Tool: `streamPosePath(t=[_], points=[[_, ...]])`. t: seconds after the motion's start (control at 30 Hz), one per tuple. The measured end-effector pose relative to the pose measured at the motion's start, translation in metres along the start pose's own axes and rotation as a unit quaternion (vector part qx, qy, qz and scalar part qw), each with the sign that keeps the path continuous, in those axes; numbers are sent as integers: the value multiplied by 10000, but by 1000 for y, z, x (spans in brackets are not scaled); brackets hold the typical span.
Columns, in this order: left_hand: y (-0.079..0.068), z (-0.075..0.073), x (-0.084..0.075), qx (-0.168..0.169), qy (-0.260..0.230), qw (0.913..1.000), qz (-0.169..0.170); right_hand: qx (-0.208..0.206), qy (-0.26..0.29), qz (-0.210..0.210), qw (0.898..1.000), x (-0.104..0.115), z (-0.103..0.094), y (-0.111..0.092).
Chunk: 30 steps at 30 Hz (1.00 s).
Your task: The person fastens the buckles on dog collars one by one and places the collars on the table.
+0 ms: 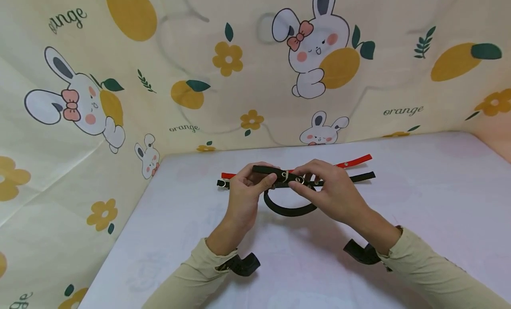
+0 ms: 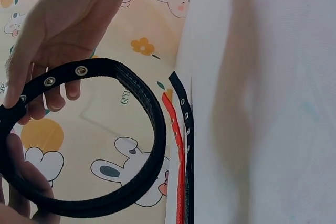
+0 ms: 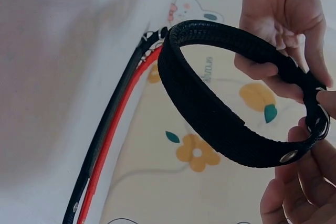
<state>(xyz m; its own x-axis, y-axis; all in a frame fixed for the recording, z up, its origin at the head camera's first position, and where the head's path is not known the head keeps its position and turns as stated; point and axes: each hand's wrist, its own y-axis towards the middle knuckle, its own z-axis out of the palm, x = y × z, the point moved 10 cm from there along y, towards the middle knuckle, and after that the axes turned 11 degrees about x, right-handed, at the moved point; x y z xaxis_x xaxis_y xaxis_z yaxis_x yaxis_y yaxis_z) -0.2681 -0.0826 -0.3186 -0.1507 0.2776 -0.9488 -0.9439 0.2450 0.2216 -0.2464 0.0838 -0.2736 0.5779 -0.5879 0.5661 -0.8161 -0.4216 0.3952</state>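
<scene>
Held up above the table is a black dog collar (image 1: pixel 291 211), bent into a loop, with a metal buckle (image 1: pixel 285 176) at its top. The left hand (image 1: pixel 247 189) pinches the strap just left of the buckle, where a flat black end sticks out. To the right of the buckle, thumb and fingers of the right hand (image 1: pixel 335 191) grip the strap. Metal eyelets (image 2: pixel 81 71) show along the band near the right hand in the left wrist view. A metal ring (image 3: pixel 321 124) hangs between the hands in the right wrist view.
Behind the hands, a red collar (image 1: pixel 357 161) and a second black collar (image 1: pixel 363 177) lie stretched out side by side on the white table (image 1: pixel 179 238). A cream cloth (image 1: pixel 247 87) printed with rabbits and oranges stands behind the table and along its left.
</scene>
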Motion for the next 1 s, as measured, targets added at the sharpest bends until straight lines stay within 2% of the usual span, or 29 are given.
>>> streamPosePath(t=[0.27,0.47,0.57,0.77,1.0], points=[[0,-4,0,-145,-572,9983,-28,-28,26,-35,10000,-1,-1,-1],[1,-2,-1,-53,-802,9968,39,-97,46,-101,9999,-1,-4,-2],[1,-1,-1,35,-714,9974,49,-127,67,-124,9998,-1,-4,-2],[0,4,-1,214,-243,9995,32,-113,92,-86,9999,0,-4,0],[0,6,2,131,-125,9998,-113,75,111,84,9999,-1,0,1]])
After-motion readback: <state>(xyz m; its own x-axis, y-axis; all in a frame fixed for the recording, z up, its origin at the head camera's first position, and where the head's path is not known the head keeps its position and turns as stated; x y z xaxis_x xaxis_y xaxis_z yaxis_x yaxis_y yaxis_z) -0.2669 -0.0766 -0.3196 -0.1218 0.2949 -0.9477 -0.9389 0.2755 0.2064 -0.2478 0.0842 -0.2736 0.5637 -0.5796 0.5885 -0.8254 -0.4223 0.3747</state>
